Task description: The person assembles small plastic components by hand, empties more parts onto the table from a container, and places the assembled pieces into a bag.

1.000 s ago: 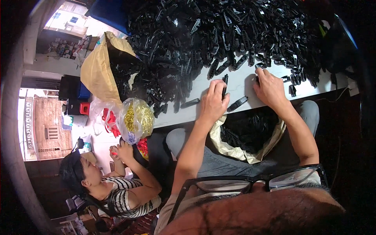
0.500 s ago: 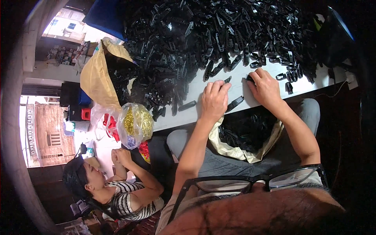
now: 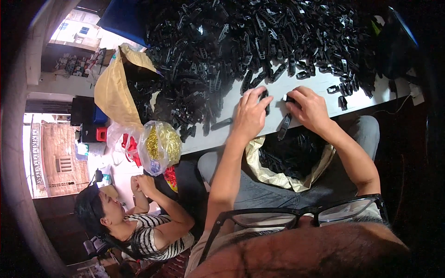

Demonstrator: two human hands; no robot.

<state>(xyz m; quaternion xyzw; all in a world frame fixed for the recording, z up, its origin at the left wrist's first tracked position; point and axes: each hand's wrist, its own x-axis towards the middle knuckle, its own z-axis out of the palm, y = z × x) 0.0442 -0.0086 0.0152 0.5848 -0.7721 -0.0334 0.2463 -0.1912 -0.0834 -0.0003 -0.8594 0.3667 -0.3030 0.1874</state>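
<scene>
My left hand [image 3: 249, 113] is over the near edge of the white table, its fingers closed around a long black plastic part [image 3: 265, 103]. To its right, my right hand [image 3: 309, 109] pinches a small black plastic piece [image 3: 289, 98], largely covered by the fingers. Below those fingers, another long black part [image 3: 284, 126] is tilted at the table edge, over the sack's mouth; whether it touches anything I cannot tell. The open pale-yellow sack [image 3: 254, 162] sits between my legs with many black parts inside.
A large heap of black plastic parts [image 3: 241, 41] covers the back of the table [image 3: 222, 139]. At left are a yellow sack [image 3: 113, 92] and a clear bag of gold material [image 3: 160, 143]. A co-worker in a striped top [image 3: 155, 236] sits at lower left, hands together.
The long part near the table edge has shifted right and turned steeper, toward the sack. My left hand has moved slightly left and down; my right hand has lowered slightly.
</scene>
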